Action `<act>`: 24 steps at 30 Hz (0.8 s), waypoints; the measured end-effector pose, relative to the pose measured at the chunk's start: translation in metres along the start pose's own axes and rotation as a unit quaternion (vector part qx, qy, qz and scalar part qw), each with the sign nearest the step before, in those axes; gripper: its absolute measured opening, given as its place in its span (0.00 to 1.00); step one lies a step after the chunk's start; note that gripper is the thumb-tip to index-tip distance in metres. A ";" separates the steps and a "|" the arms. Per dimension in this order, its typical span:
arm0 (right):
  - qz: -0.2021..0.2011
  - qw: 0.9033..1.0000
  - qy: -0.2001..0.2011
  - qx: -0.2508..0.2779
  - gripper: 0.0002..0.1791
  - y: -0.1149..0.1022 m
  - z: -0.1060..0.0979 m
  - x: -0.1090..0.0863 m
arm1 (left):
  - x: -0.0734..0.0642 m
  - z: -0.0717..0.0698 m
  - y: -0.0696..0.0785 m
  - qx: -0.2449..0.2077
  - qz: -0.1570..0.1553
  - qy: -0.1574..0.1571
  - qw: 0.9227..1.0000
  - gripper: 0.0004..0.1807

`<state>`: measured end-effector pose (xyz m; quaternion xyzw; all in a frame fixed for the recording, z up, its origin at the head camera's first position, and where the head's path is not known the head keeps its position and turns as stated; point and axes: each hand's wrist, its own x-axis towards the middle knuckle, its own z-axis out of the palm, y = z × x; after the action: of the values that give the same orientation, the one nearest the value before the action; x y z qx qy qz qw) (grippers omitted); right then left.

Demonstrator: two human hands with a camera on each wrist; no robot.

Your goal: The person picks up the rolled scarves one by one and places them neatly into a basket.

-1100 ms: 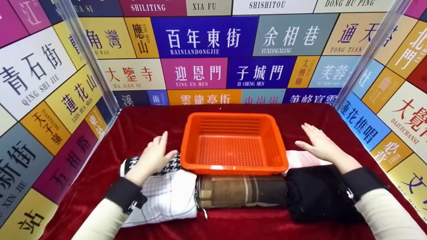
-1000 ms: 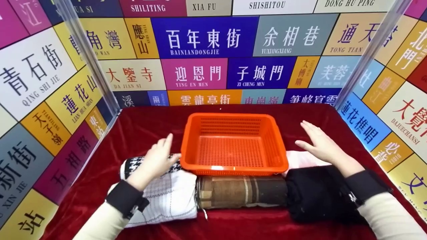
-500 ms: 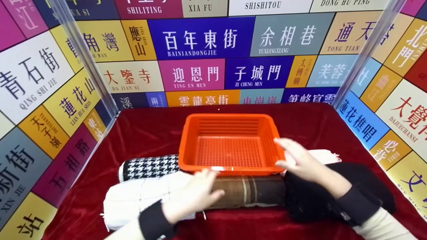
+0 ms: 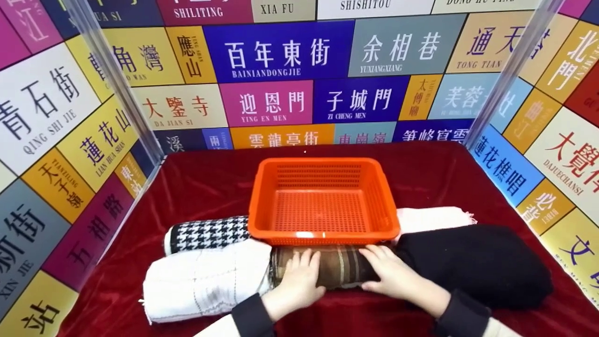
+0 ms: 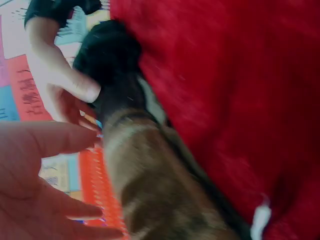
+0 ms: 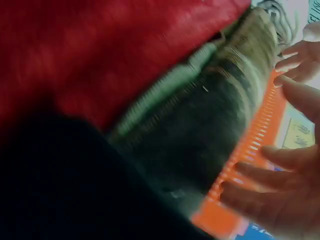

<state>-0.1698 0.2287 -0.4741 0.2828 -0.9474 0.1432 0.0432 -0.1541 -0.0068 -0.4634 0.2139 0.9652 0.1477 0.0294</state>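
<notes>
My left hand (image 4: 298,283) and right hand (image 4: 398,277) were at the brown cloth roll (image 4: 340,266), fingers outstretched, gripping nothing. The roll lay on the red-draped desk (image 4: 206,187) between white (image 4: 201,283) and black rolls (image 4: 477,269), in front of the orange basket (image 4: 323,235).

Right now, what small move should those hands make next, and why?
Probably curl the left hand and right hand round the brown roll: both reach over it with fingers extended, neither gripping, and the basket sits just beyond.
</notes>
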 end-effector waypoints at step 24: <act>0.102 0.989 0.046 -0.094 0.38 0.021 0.048 0.019 | 0.028 0.042 -0.044 0.198 -0.069 0.123 0.970 0.32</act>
<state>-0.1977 0.2215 -0.5220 0.1727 -0.9775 0.0698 0.0987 -0.1921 -0.0217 -0.5164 0.1280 0.9839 -0.0234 -0.1228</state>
